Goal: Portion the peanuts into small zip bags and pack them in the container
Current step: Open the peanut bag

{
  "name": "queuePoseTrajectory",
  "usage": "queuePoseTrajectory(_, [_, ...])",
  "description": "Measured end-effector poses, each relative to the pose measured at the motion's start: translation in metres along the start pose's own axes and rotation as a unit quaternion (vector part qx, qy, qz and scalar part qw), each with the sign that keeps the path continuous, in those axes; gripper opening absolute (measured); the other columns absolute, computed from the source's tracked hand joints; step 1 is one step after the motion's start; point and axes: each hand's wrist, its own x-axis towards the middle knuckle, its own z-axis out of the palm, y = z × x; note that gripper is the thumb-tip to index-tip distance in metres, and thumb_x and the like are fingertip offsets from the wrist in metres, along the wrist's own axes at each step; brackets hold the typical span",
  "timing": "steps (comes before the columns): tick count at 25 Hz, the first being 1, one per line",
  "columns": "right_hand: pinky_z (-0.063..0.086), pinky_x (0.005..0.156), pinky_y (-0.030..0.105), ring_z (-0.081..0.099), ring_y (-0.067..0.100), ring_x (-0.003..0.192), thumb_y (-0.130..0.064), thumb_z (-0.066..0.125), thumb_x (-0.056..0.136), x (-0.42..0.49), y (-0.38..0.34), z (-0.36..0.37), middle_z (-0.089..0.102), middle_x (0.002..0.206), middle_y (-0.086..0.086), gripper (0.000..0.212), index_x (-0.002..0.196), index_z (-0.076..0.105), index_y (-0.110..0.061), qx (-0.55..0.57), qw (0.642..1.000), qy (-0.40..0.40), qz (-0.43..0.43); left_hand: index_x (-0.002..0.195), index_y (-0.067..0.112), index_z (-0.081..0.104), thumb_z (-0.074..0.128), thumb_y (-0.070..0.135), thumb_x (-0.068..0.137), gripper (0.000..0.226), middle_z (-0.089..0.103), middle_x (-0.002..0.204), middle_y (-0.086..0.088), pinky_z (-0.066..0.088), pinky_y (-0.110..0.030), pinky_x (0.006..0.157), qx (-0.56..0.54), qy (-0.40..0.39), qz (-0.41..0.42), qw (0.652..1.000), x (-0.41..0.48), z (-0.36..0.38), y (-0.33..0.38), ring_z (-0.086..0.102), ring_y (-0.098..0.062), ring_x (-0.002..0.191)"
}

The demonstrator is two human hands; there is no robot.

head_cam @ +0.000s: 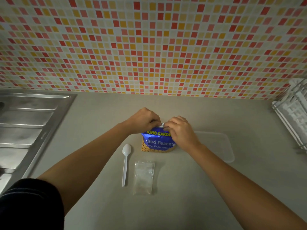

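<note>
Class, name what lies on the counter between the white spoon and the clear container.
In the head view, the blue peanut packet lies between the spoon and the container.

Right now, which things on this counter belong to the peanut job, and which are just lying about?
Job: peanut packet, pinched at its top by left hand and right hand; white spoon; zip bags; clear container.
Lying about: sink drainboard; white rack.

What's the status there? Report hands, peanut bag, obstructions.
Both busy: left hand and right hand pinching peanut bag top edge. Bag on counter, seal out of sight. Nothing blocking: spoon, zip bags, container untouched.
</note>
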Motion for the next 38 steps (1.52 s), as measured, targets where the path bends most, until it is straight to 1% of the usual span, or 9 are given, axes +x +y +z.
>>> queuePoseTrajectory(7, [0.034,0.073,0.023,0.047,0.014,0.073,-0.021,0.053,0.081,-0.008,-0.004,-0.005,0.066,0.072,0.005,0.020,0.075,0.069,-0.010,0.021,1.000,0.024,0.000,0.090,0.004,0.070,0.053,0.018,0.091,0.022,0.072,0.085,-0.011,0.048,-0.033,0.072,0.025,0.033,0.002,0.999,0.004,-0.006,0.005,0.064,-0.025,0.076])
queuePoseTrajectory(13, [0.031,0.069,0.014,0.051,0.006,0.073,-0.018,0.070,0.077,-0.002,-0.013,-0.031,0.069,0.074,-0.003,0.004,0.078,0.070,-0.014,0.102,0.985,-0.141,-0.013,0.089,0.001,0.068,0.039,0.028,0.091,0.039,0.069,0.078,-0.016,0.055,-0.037,0.064,0.070,0.111,0.040,0.991,0.002,-0.006,0.012,0.065,-0.032,0.071])
queuePoseTrajectory(17, [0.039,0.074,0.013,0.053,0.003,0.073,-0.030,0.067,0.078,-0.002,-0.012,-0.032,0.060,0.080,-0.003,0.015,0.078,0.068,-0.015,0.118,0.989,-0.025,0.083,0.100,0.010,0.066,0.053,0.019,0.089,0.019,0.066,0.103,-0.009,0.050,-0.035,0.081,0.010,0.110,-0.003,0.994,-0.006,-0.015,0.018,0.061,-0.025,0.093])
queuePoseTrajectory(19, [0.044,0.079,0.024,0.058,0.017,0.089,-0.028,0.064,0.080,0.000,-0.012,-0.031,0.061,0.096,0.004,0.015,0.084,0.071,-0.015,0.073,0.984,-0.032,0.157,0.095,0.015,0.069,0.058,0.018,0.086,0.014,0.064,0.109,-0.004,0.044,-0.029,0.083,-0.027,0.064,-0.081,0.994,-0.011,-0.021,0.019,0.057,-0.020,0.100])
queuePoseTrajectory(21, [0.043,0.078,0.024,0.060,0.021,0.096,-0.025,0.062,0.080,0.004,-0.015,-0.034,0.065,0.103,0.004,0.020,0.096,0.071,-0.015,0.055,0.970,-0.115,0.206,0.096,0.015,0.072,0.059,0.021,0.085,0.018,0.066,0.107,-0.002,0.042,-0.025,0.078,-0.057,-0.002,-0.165,0.985,-0.015,-0.023,0.020,0.057,-0.017,0.096])
queuePoseTrajectory(23, [0.041,0.077,0.023,0.059,0.021,0.101,-0.023,0.062,0.079,0.009,-0.018,-0.040,0.065,0.109,0.003,0.027,0.104,0.068,-0.016,0.072,0.954,-0.157,0.245,0.099,0.012,0.072,0.061,0.021,0.084,0.020,0.068,0.104,-0.005,0.043,-0.024,0.074,-0.080,0.003,-0.207,0.975,-0.015,-0.024,0.024,0.058,-0.016,0.090])
queuePoseTrajectory(26, [0.041,0.078,0.022,0.058,0.020,0.107,-0.015,0.062,0.077,0.017,-0.019,-0.049,0.063,0.119,0.004,0.038,0.115,0.063,-0.016,0.107,0.930,-0.182,0.300,0.101,0.010,0.071,0.065,0.022,0.083,0.023,0.068,0.102,-0.007,0.041,-0.023,0.071,-0.079,0.003,-0.224,0.971,-0.015,-0.026,0.029,0.055,-0.014,0.086])
queuePoseTrajectory(31, [0.040,0.083,0.023,0.049,0.020,0.119,-0.013,0.072,0.069,0.021,-0.023,-0.053,0.051,0.132,0.005,0.065,0.130,0.050,-0.012,0.091,0.922,-0.233,0.294,0.112,0.007,0.063,0.067,0.013,0.076,0.037,0.062,0.107,-0.010,0.039,-0.015,0.056,-0.038,-0.056,-0.225,0.972,-0.017,-0.029,0.035,0.053,-0.018,0.087])
queuePoseTrajectory(38, [0.039,0.079,0.022,0.053,0.020,0.112,-0.015,0.070,0.071,0.017,-0.026,-0.055,0.055,0.127,0.006,0.056,0.124,0.055,-0.014,0.119,0.927,-0.197,0.298,0.116,0.010,0.061,0.064,0.013,0.079,0.038,0.061,0.113,-0.010,0.047,-0.026,0.075,-0.038,-0.047,-0.199,0.978,-0.020,-0.027,0.029,0.056,-0.022,0.100])
